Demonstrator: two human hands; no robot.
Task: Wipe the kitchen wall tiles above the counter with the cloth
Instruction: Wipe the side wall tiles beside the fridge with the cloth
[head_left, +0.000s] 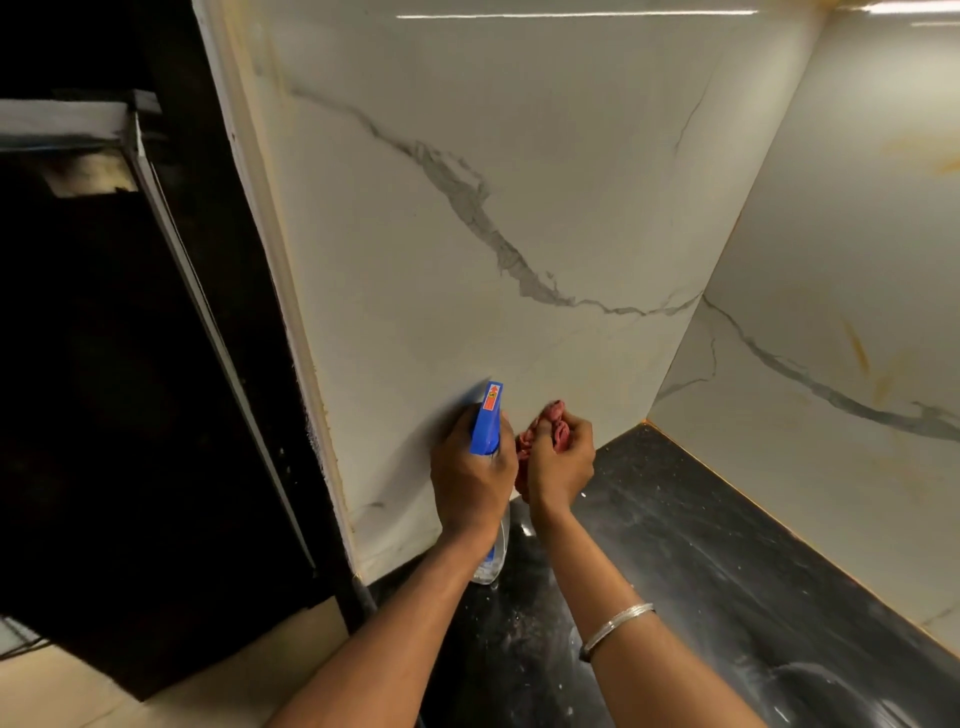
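Where the two marble-look tiled walls meet in a corner above the counter, both hands are raised close together, low against the left-facing wall. Left hand (470, 480) grips a spray bottle (487, 422): fingers curled round the neck below the blue trigger head, nozzle aimed at the tile just ahead. Orange-red label on top of the blue head. Clear lower body of the bottle shows below the wrist, hanging down toward the counter; liquid level cannot be told.

Right hand (561, 462) just beside the left, nearly touching it. Fingers clenched round a bunched pinkish-red cloth (551, 427); folds of cloth poke out above the knuckles and on the left of the palm. Cloth is held near the wall, but whether it touches the tile cannot be told. Silver bangle (615, 626) partway up the right forearm.

Wall tiles (467, 208): glossy white with a grey vein running diagonally from upper left to lower right; a strip-light reflection along the top. Right-hand wall (857, 260) carries yellowish-orange streaks and smudges. Black counter (701, 545) below, speckled and streaked with pale marks. Left of the tiled wall, a dark opening with a pale-edged frame (171, 218); beige floor at lower left
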